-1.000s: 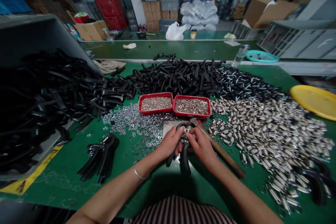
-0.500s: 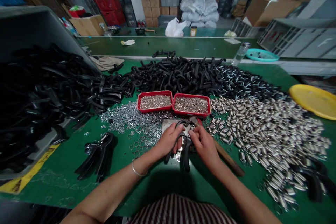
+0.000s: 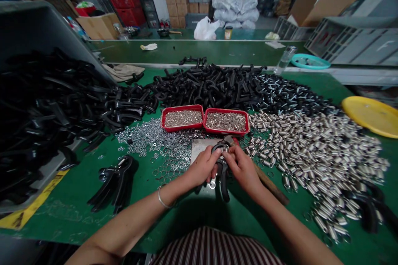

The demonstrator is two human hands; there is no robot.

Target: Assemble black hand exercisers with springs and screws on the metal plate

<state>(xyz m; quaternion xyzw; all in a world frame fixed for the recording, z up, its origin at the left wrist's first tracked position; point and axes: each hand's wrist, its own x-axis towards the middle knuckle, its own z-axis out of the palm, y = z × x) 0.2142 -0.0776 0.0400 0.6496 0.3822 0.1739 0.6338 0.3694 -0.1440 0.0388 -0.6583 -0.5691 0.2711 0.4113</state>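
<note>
In the middle of the head view, my left hand point(image 3: 203, 165) is closed around a black curved-handled hand grip point(image 3: 224, 186), one handle pointing down toward me. My right hand point(image 3: 244, 169) pinches at its top, where a small silver spring point(image 3: 226, 148) shows between the fingertips. Part of the hand grip is hidden behind my fingers. Underneath is a metal plate point(image 3: 197, 148) with washers point(image 3: 212, 183) on it. A hammer point(image 3: 270, 186) lies beside my right hand, its wooden handle slanting toward me.
Two red trays point(image 3: 183, 127) of small metal parts stand ahead. Loose washers point(image 3: 164, 149) spread left, silver springs point(image 3: 317, 149) right. Black handles point(image 3: 211, 85) are heaped behind and in a grey bin point(image 3: 90, 45). Assembled hand grips point(image 3: 116, 184) lie at left. A yellow lid point(image 3: 373, 116) sits right.
The hand grip has turned slightly in my hands, its lower handle swinging a little right. My fingers have come closer together around the spring. The whole view has shifted slightly.
</note>
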